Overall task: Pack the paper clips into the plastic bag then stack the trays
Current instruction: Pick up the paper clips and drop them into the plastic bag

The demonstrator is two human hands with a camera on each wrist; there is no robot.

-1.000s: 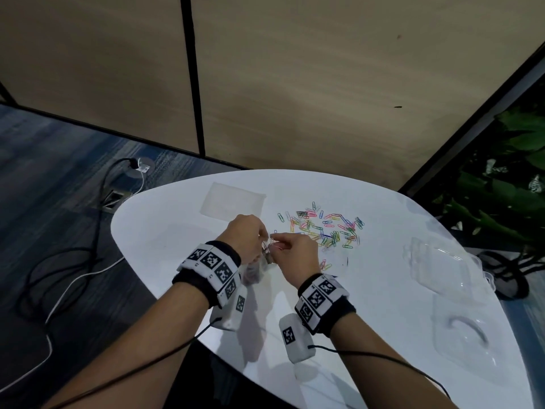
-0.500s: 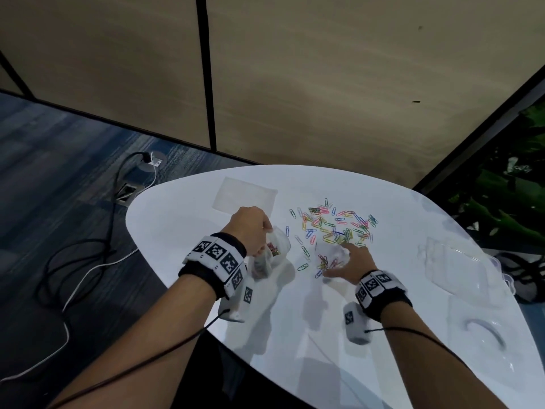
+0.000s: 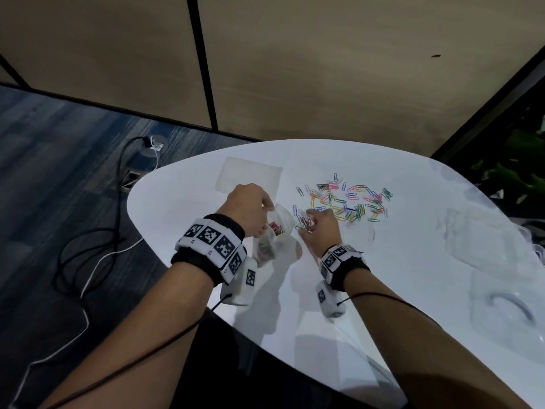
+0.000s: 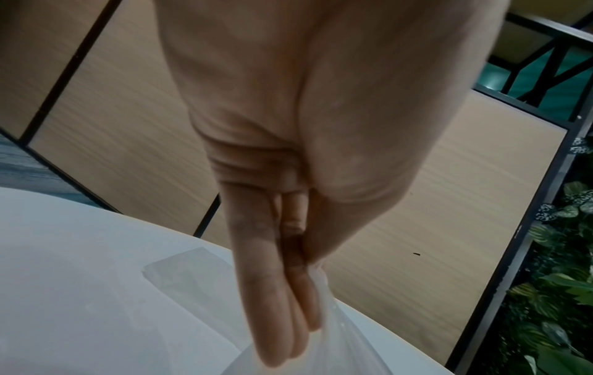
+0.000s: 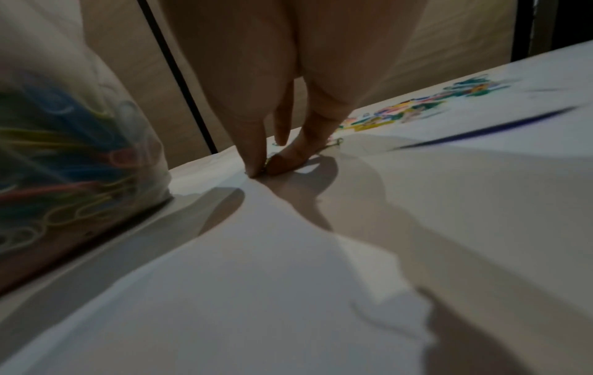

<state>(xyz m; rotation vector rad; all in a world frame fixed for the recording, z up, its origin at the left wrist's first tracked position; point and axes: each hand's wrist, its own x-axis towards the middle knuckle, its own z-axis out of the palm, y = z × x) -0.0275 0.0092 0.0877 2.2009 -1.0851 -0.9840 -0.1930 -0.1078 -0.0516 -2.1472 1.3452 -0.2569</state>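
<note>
My left hand (image 3: pixel 250 209) pinches the rim of a clear plastic bag (image 3: pixel 275 234) and holds it upright on the white table (image 3: pixel 383 276); coloured clips show inside the bag (image 5: pixel 70 157). In the left wrist view the fingers (image 4: pixel 279 291) clamp the bag's edge (image 4: pixel 324 337). My right hand (image 3: pixel 320 225) is just right of the bag, thumb and fingertips (image 5: pixel 256 162) pinching a few paper clips (image 3: pixel 305 224) on the tabletop. A loose spread of coloured paper clips (image 3: pixel 345 202) lies beyond it. Two clear trays (image 3: pixel 483 240) (image 3: pixel 507 308) lie at the right.
A second flat plastic bag (image 3: pixel 250 177) lies behind my left hand. Wood wall panels stand beyond the table, with cables and a floor socket (image 3: pixel 129 180) on the carpet at the left. Green plants (image 3: pixel 510 172) are at the right edge.
A second ago both hands met at the bag's mouth. The right hand then went out to the clip pile and has come back toward the bag, pinching clips; the left keeps holding the bag.
</note>
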